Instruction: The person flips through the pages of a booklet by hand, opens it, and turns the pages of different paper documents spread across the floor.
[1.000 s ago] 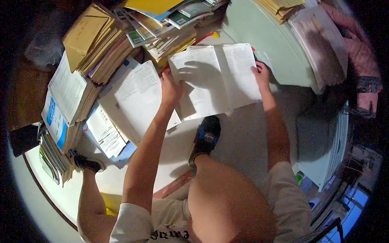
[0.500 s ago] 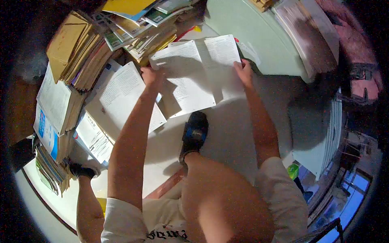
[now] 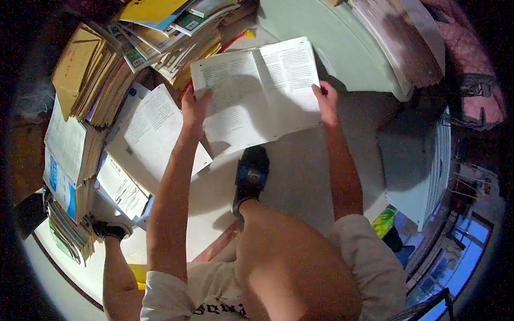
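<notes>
The person's left hand [image 3: 194, 109], left of the frame's upper centre, is closed on the left edge of a large printed sheet [image 3: 257, 96]. Its thumb lies over the printed face, while the fingers curl around the border and are partly hidden, so how tightly they press cannot be told. The right hand [image 3: 327, 104], right of upper centre, pinches the opposite edge, thumb side at the margin, with only a narrow gap between thumb and fingers where the paper sits. The sheet spans both hands across the upper middle of the frame, creased down its centre, its upper right corner tipped higher than the left.

Left of centre, partly behind the left forearm, lies another printed sheet [image 3: 155, 125], near the left hand but not in its grip. A handwritten paper [image 3: 122, 187] lies below it. Brown envelopes [image 3: 80, 64] top a stack at the upper left. A pale green panel [image 3: 342, 48] fills the upper right, and a dark shoe [image 3: 252, 174] stands just under the held sheet's lower edge.
</notes>
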Demonstrator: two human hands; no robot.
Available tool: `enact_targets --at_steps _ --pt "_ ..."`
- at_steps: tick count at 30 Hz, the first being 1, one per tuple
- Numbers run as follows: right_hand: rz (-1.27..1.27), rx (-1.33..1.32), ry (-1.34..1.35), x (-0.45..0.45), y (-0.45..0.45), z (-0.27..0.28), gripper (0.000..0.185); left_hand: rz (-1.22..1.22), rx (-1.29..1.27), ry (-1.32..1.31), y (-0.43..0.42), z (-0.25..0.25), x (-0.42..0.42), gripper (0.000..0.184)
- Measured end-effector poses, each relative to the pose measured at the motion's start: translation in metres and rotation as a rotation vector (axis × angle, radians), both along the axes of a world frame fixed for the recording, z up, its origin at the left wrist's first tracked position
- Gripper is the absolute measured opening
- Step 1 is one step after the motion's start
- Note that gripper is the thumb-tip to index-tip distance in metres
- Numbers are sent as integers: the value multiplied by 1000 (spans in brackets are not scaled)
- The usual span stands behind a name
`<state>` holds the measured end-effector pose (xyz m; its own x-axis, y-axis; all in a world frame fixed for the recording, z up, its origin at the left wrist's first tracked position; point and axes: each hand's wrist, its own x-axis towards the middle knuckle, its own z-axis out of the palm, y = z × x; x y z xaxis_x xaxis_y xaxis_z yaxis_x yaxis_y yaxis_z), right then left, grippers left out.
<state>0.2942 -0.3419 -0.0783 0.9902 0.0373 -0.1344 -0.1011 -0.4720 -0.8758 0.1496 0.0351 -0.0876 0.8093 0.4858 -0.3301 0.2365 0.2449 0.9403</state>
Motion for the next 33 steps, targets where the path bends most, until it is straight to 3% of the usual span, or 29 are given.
enact_targets --at_steps 3,9,13,16,18,20,22,24,26,29,33 --pt "54 92 -238 -9 -29 -2 23 -8 -55 -200 -8 32 -24 38" --pt "-45 408 -331 -51 -24 67 26 42 13 -305 -17 119 -46 32" --pt "-126 478 -361 -56 -31 70 34 150 5 -389 -20 149 -50 31" --pt "-44 524 -377 -64 -24 70 34 -31 68 -208 -14 141 -56 33" --pt "7 351 -344 -64 -40 38 33 -255 147 -312 -12 132 -51 31" --pt "25 371 -297 -67 -31 42 30 -335 186 -307 -12 108 -51 28" --pt "127 501 -252 -68 -23 45 29 -362 178 -321 -12 105 -49 25" --pt "124 433 -273 -66 -23 46 28 -389 167 -336 -14 108 -47 22" --pt "-46 478 -172 -59 -26 36 31 -278 261 -169 -19 116 -44 18" --pt "25 463 -86 -47 -36 16 32 -254 135 -137 -20 105 -40 20" --pt "-65 467 -153 -49 -25 29 40 -265 175 -200 -23 102 -37 19"
